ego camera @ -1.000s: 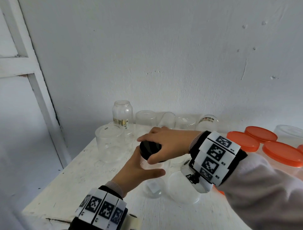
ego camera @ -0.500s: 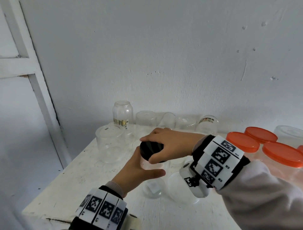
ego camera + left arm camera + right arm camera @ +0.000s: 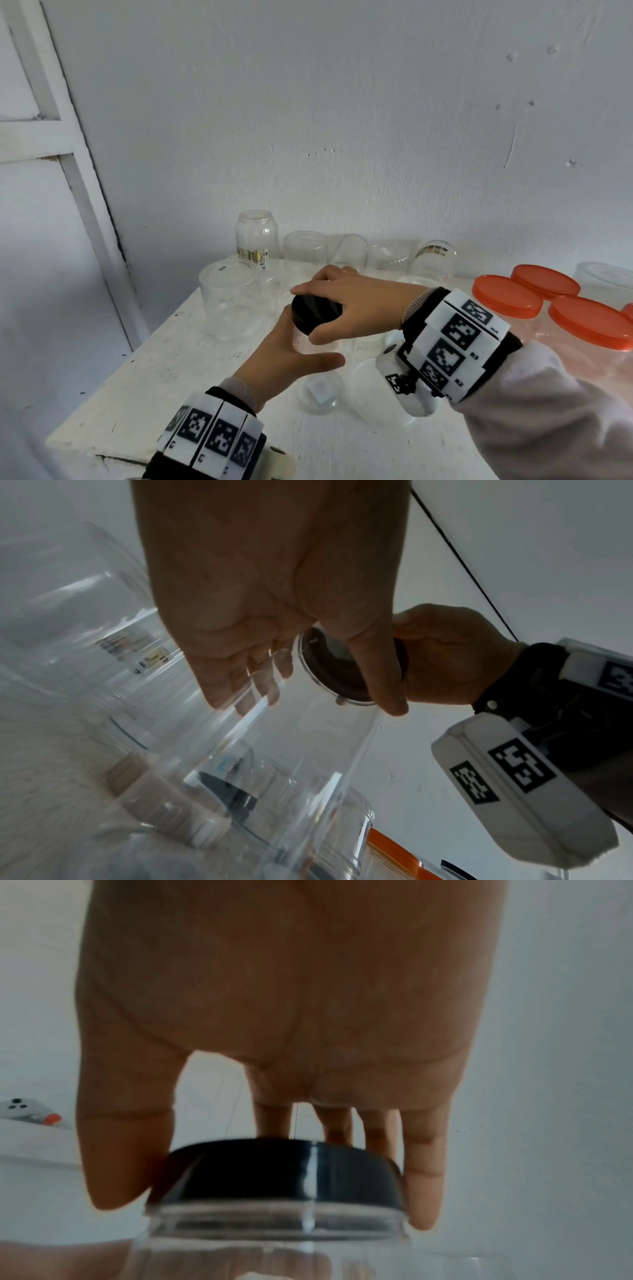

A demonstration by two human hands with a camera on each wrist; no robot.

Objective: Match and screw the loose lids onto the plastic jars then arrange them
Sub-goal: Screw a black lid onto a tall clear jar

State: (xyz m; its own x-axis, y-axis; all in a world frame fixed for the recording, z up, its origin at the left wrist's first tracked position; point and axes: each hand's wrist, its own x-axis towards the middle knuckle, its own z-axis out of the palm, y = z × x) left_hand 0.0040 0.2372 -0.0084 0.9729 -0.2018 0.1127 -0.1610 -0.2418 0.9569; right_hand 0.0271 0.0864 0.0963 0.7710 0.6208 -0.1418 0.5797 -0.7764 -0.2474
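The lid (image 3: pixel 315 312) sits on the jar (image 3: pixel 310 344), with capped jars (image 3: pixel 589 337) to its right.

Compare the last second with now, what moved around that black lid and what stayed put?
Little moved. The right hand shifted its grip round the black lid: its wrist swung slightly toward the person, as in a twist, with thumb and fingers on the rim throughout. The left hand kept holding the clear jar under the lid, in the same place. The orange-lidded jars and the empty jars by the wall stayed put.

Head cam looks down/fwd over table (image 3: pixel 144 387); both wrist cams v. close, angled up, prob. sharing black lid (image 3: pixel 284 1172).
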